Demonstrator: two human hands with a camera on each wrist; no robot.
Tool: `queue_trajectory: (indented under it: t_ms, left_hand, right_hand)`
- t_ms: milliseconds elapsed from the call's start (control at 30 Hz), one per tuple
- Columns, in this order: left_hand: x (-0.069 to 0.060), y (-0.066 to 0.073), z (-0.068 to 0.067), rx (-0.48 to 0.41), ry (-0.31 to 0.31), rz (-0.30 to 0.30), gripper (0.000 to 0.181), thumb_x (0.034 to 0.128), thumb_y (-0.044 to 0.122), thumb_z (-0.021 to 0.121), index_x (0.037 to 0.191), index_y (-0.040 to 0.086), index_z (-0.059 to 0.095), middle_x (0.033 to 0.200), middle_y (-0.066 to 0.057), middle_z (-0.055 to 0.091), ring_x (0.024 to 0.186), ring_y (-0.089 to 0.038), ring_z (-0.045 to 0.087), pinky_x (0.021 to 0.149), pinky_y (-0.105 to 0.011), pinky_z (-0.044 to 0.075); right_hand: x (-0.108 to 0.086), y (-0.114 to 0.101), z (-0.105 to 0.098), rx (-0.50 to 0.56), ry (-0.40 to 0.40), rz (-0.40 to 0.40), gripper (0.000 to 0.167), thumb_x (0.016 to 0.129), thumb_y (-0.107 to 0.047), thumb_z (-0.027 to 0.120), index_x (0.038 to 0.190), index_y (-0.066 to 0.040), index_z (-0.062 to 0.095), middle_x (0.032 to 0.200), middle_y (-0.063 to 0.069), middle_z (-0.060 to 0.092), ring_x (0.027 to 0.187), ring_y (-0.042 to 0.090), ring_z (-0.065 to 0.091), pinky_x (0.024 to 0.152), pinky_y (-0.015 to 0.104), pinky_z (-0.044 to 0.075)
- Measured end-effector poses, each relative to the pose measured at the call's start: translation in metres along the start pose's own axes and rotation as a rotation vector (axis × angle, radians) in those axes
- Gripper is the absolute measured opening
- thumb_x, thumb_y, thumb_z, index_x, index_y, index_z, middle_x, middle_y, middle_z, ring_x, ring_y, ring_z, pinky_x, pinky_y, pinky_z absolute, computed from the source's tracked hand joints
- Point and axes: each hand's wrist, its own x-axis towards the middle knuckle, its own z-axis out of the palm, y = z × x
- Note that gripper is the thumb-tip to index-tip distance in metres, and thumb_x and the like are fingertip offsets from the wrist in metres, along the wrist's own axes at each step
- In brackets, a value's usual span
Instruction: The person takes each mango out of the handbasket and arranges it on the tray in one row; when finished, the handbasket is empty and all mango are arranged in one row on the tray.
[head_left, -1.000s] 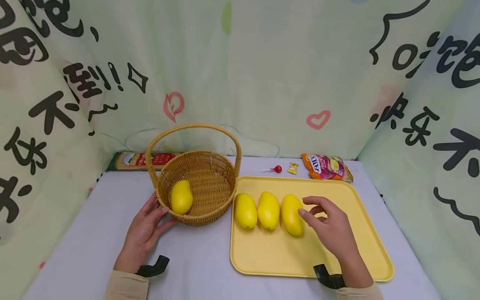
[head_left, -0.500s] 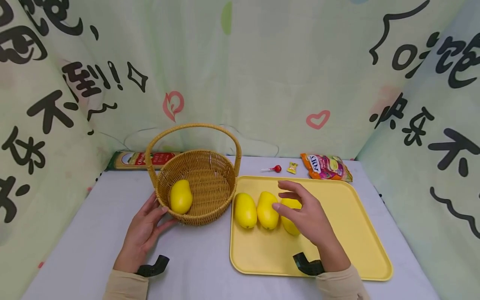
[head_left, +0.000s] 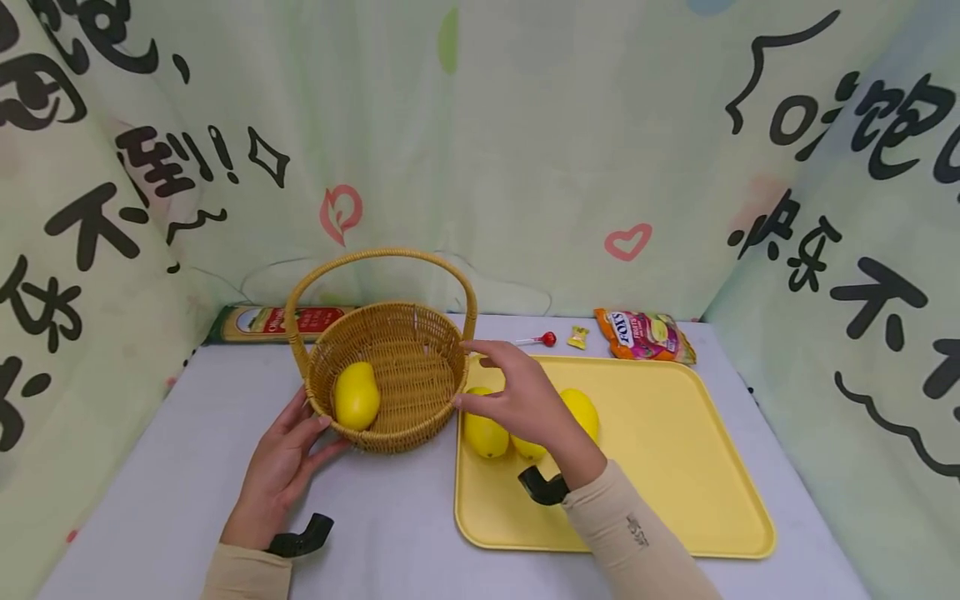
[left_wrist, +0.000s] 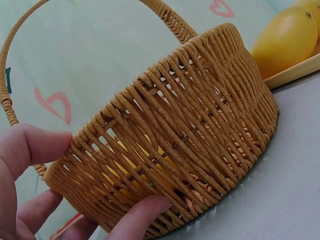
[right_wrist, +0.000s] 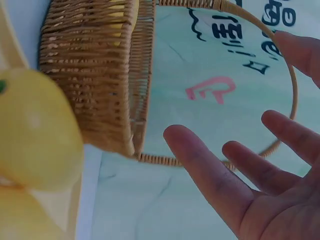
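Note:
A wicker basket [head_left: 405, 435] with a tall arched handle stands left of centre, a yellow mango [head_left: 356, 396] lying inside it. My left hand [head_left: 279, 471] holds its near left side, with fingertips at the rim and against the woven wall in the left wrist view. My right hand [head_left: 517, 396] is over the left part of the yellow tray [head_left: 652, 483], fingers spread near the basket's right rim, holding nothing. Beneath it are a left mango [head_left: 486, 437], a middle mango [head_left: 529, 448], mostly hidden by the hand, and a right mango [head_left: 582, 412].
Behind the tray lie a red lollipop [head_left: 548, 339], a small yellow wrapped candy [head_left: 577, 337] and an orange-purple candy bag [head_left: 647, 335]. A green and red packet [head_left: 247, 323] lies behind the basket. Printed curtains [head_left: 525, 167] enclose the white table.
My right hand has moved left from beside the right mango, across the tray, to the basket's right rim. The left hand stays at the basket. The mangoes have not moved.

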Motion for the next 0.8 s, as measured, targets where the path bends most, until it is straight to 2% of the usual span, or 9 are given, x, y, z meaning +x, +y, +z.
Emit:
queue_trajectory:
  t_ms: [167, 367, 467, 800]
  left_hand:
    - [-0.001, 0.001, 0.000, -0.006, 0.009, -0.007, 0.075, 0.1105, 0.007, 0.051, 0.168, 0.043, 0.020, 0.179, 0.009, 0.012, 0.157, -0.022, 0.034, 0.111, -0.048, 0.053]
    - [-0.001, 0.002, -0.001, 0.000, 0.007, -0.008, 0.075, 0.1100, 0.007, 0.052, 0.168, 0.043, 0.020, 0.179, 0.009, 0.012, 0.158, -0.021, 0.034, 0.111, -0.047, 0.053]
    - [-0.002, 0.002, -0.001, -0.001, 0.002, -0.011, 0.076, 0.1101, 0.008, 0.052, 0.168, 0.043, 0.019, 0.179, 0.008, 0.012, 0.158, -0.021, 0.033, 0.112, -0.048, 0.053]
    - [-0.001, 0.001, 0.000, 0.016, -0.007, -0.004, 0.073, 0.1111, 0.009, 0.050, 0.168, 0.043, 0.020, 0.179, 0.008, 0.014, 0.158, -0.022, 0.034, 0.111, -0.048, 0.053]
  right_hand:
    - [0.024, -0.015, 0.013, -0.086, -0.084, -0.056, 0.070, 0.090, -0.034, 0.086, 0.152, -0.019, 0.057, 0.155, 0.005, 0.058, 0.133, 0.032, 0.060, 0.111, 0.051, 0.053]
    - [0.049, -0.029, 0.029, -0.174, -0.192, -0.086, 0.074, 0.090, -0.035, 0.084, 0.155, -0.015, 0.053, 0.158, 0.006, 0.056, 0.146, 0.028, 0.051, 0.123, 0.048, 0.043]
    - [0.060, -0.033, 0.040, -0.210, -0.234, -0.084, 0.075, 0.090, -0.036, 0.084, 0.155, -0.014, 0.053, 0.159, 0.007, 0.055, 0.149, 0.028, 0.048, 0.125, 0.047, 0.042]
    - [0.083, -0.039, 0.069, -0.252, -0.283, -0.006, 0.074, 0.093, -0.045, 0.080, 0.155, -0.014, 0.054, 0.155, 0.007, 0.060, 0.148, 0.029, 0.048, 0.124, 0.044, 0.043]
